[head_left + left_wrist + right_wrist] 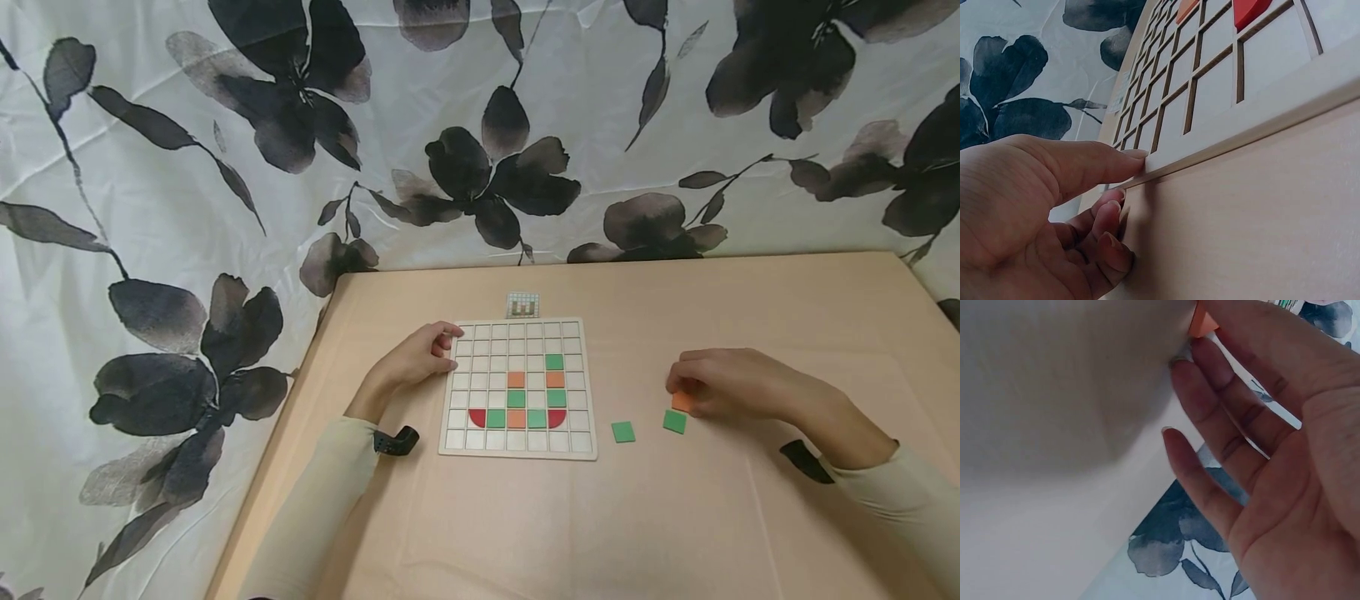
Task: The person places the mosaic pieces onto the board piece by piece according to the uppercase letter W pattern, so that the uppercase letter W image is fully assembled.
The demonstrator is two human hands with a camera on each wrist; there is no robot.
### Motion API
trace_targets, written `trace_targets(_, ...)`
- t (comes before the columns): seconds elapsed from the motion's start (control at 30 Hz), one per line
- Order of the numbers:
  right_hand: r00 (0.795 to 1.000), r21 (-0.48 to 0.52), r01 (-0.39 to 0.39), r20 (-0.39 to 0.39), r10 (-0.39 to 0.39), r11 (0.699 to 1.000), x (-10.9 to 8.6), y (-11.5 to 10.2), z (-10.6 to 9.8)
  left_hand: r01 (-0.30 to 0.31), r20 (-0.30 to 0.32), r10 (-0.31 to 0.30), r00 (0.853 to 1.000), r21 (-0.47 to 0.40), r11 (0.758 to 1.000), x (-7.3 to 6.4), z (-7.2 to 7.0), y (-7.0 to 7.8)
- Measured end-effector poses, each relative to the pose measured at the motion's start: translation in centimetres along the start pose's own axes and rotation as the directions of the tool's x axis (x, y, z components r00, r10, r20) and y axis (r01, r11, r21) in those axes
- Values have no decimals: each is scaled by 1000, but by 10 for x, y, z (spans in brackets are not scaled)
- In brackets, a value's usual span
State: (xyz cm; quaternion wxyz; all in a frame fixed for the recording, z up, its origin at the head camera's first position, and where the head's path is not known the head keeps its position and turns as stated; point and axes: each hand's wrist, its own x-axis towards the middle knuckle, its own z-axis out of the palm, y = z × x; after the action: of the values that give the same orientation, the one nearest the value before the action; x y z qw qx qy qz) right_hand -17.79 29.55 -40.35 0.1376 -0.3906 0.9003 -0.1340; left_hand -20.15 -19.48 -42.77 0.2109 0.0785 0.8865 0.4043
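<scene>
A white grid board (517, 450) lies flat on the table, with green, orange and red tiles in several of its squares. My left hand (416, 362) is at the board's upper left edge; in the left wrist view the thumb (1107, 162) rests on the rim while the other fingers bend loosely beside it. Right of the board, my right hand (723, 379) pinches an orange square tile (682, 402) close to the tabletop. That orange tile (1204, 324) shows partly at the fingertips in the right wrist view. Just below it lies a green square tile (674, 422).
Another green tile (623, 432) lies between the board and my right hand. A small card with a printed grid (522, 305) touches or nearly touches the board's far edge. The wooden table (600, 525) ends at a floral cloth (480, 108) behind and to the left.
</scene>
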Motion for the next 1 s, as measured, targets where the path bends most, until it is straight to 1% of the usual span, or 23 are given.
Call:
trace_targets(0.1,1000,-10,12,-10,-12,1000,1,-1,1,-15,3,15,1000,4,1000,-1,-1,1)
trace_targets(0.33,996,-63,54,-63,-58,997,3,-3,5,-19,12,19,1000,3,1000,-2,-1,1)
trace_targets(0.43,996,-79,46,-79,-52,996,3,-3,7,-23,12,23,1000,1,1000,-2,-1,1)
trace_targets(0.57,994,-76,42,-93,-49,996,5,-2,7,-28,7,28,1000,-5,1000,-2,-1,0)
trace_targets(0.7,991,-62,59,-117,-66,996,8,-2,4,-26,6,26,1000,-2,1000,-2,-1,0)
trace_targets(0.8,991,-54,60,-118,-66,997,13,-4,2,-16,6,16,1000,5,1000,-2,-1,0)
trace_targets(0.93,994,-40,45,-97,-49,998,21,-8,-3,-2,4,2,1000,7,1000,-1,-1,0)
trace_targets(1.0,995,-31,42,-92,-45,999,26,-11,-6,-6,5,6,1000,9,1000,-1,-1,0)
